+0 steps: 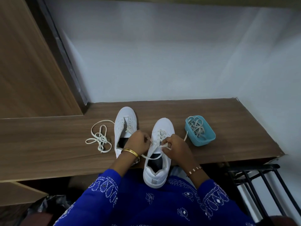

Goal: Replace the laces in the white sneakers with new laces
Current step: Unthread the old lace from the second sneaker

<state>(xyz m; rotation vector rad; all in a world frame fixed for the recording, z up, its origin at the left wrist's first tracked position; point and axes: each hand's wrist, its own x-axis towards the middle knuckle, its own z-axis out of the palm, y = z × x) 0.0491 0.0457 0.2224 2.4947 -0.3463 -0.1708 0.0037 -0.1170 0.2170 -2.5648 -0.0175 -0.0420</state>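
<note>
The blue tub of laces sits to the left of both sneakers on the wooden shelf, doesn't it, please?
Not quite: in the head view the blue tub of laces sits to the right of both sneakers, on the wooden shelf. What lies to their left is a loose lace.

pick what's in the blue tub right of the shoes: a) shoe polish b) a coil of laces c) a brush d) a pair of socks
b: the blue tub on the wooden shelf holds a loose tangle of pale laces, with nothing else visible in it.
</note>
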